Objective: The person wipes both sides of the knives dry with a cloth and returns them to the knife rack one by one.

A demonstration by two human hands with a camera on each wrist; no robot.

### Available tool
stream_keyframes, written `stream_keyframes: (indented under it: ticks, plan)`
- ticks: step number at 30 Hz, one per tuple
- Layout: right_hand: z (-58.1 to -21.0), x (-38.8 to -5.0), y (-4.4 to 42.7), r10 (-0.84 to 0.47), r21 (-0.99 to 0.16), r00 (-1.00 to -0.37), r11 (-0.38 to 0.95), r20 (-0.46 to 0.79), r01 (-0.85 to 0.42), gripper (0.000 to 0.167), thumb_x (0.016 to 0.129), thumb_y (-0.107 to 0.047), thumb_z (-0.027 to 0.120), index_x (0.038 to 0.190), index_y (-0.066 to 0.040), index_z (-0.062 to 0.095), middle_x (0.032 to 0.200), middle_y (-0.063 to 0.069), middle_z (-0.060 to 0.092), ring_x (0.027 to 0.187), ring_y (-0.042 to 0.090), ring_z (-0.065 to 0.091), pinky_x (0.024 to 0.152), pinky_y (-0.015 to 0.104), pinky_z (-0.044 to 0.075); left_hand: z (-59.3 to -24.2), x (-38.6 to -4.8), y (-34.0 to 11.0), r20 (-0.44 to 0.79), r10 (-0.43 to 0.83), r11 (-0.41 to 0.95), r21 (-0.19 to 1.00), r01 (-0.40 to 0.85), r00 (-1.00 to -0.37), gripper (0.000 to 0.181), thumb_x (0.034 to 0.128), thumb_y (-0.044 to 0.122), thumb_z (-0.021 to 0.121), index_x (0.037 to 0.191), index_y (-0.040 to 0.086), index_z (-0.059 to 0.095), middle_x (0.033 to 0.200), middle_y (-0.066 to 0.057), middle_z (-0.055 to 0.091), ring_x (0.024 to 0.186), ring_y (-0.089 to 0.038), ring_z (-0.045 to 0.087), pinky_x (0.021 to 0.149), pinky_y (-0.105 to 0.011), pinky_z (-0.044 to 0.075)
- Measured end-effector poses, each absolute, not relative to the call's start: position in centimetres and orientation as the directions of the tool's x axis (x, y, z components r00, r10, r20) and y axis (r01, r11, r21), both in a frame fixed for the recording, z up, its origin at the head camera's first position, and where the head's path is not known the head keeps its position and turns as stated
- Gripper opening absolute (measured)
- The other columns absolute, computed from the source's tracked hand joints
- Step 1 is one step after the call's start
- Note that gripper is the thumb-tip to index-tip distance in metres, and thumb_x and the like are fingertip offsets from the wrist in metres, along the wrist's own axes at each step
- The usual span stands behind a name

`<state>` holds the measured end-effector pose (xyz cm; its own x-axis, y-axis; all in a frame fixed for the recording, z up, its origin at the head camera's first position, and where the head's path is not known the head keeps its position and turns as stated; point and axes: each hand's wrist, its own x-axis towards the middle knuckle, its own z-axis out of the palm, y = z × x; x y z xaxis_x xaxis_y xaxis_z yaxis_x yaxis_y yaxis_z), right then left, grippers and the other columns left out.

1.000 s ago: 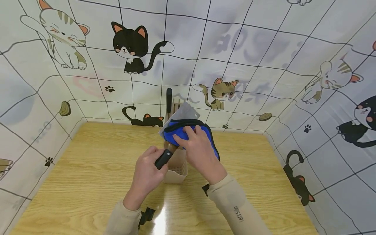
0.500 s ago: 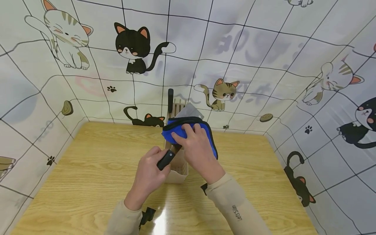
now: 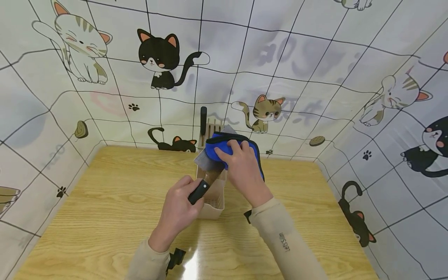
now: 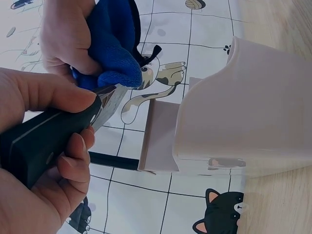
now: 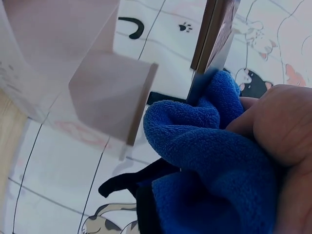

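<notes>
My left hand [image 3: 180,204] grips the black handle of a cleaver [image 3: 205,161], its broad grey blade slanting up and away to the right. Folded over that blade is a blue cloth [image 3: 217,151] with black edging, which my right hand [image 3: 243,167] holds, fingers spread on top. The cloth hides the middle of the blade; a far corner shows above it. In the right wrist view the cloth [image 5: 209,151] bunches against the blade. Below and behind the blade stands a beige knife holder [image 3: 211,212].
A second black-handled knife [image 3: 203,120] stands upright in the slotted back of the holder. The wooden table [image 3: 115,202] ends at a cat-print sheet [image 3: 224,50] behind and at both sides.
The cloth and right hand first shifted slightly down and left along the blade, then up and right, baring more blade near the handle. My left hand keeps its grip, almost still.
</notes>
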<state>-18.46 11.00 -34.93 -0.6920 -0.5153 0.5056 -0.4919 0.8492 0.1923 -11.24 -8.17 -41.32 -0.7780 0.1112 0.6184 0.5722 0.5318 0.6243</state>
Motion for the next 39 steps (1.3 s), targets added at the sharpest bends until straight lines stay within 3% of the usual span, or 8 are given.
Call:
stream_keyframes:
  ticks: [14, 23, 30, 35, 39]
  plan:
    - [-34.4, -20.6, 13.0, -0.444, 0.156, -0.765, 0.893, 0.467, -0.423, 0.050, 0.092, 0.001, 0.069, 0.137, -0.020, 0.070, 0.128, 0.024, 0.060, 0.092, 0.039, 0.053, 0.074, 0.045, 0.050, -41.6, -10.9, -8.0, 0.626, 0.118, 0.531, 0.616, 0.582, -0.771, 0.035, 0.0711, -0.011, 0.072, 0.102, 0.003, 0.078, 0.078, 0.001, 0.050, 0.061, -0.008, 0.041, 0.053, -0.021, 0.038]
    - [-34.7, -21.7, 13.7, -0.372, 0.074, -0.827, 0.923, 0.422, -0.378, 0.055, 0.093, -0.002, 0.069, 0.144, -0.019, 0.063, 0.131, 0.027, 0.056, 0.096, 0.042, 0.052, 0.086, 0.053, 0.052, -41.6, -11.0, -8.0, 0.629, 0.118, 0.542, 0.608, 0.580, -0.769, 0.031, 0.0706, -0.010, 0.070, 0.095, 0.008, 0.077, 0.076, 0.002, 0.050, 0.060, -0.007, 0.039, 0.051, -0.021, 0.037]
    - [-35.6, -21.0, 13.5, -0.354, -0.034, -0.805, 0.907, 0.475, -0.419, 0.051, 0.095, 0.006, 0.056, 0.143, -0.011, 0.063, 0.132, 0.031, 0.053, 0.102, 0.046, 0.051, 0.083, 0.052, 0.054, -41.5, -11.1, -7.9, 0.620, 0.101, 0.536, 0.625, 0.568, -0.778, 0.032, 0.0708, -0.012, 0.071, 0.098, 0.004, 0.078, 0.078, 0.000, 0.052, 0.061, -0.009, 0.043, 0.053, -0.022, 0.039]
    - [-36.2, -20.2, 12.9, -0.340, -0.117, -0.797, 0.885, 0.500, -0.451, 0.051, 0.096, 0.006, 0.055, 0.145, -0.009, 0.060, 0.134, 0.032, 0.050, 0.105, 0.047, 0.050, 0.085, 0.055, 0.054, -41.5, -11.2, -8.0, 0.594, 0.068, 0.514, 0.668, 0.538, -0.802, 0.034, 0.0717, -0.012, 0.072, 0.104, -0.002, 0.078, 0.079, -0.002, 0.054, 0.062, -0.010, 0.045, 0.054, -0.023, 0.042]
    - [-36.8, -19.5, 12.2, -0.353, -0.127, -0.755, 0.860, 0.552, -0.494, 0.051, 0.094, 0.006, 0.057, 0.142, -0.009, 0.062, 0.132, 0.032, 0.050, 0.105, 0.047, 0.051, 0.087, 0.056, 0.056, -41.4, -11.2, -8.0, 0.589, 0.045, 0.500, 0.686, 0.529, -0.807, 0.035, 0.0714, -0.010, 0.072, 0.105, -0.003, 0.078, 0.080, -0.004, 0.056, 0.062, -0.010, 0.047, 0.054, -0.024, 0.042]
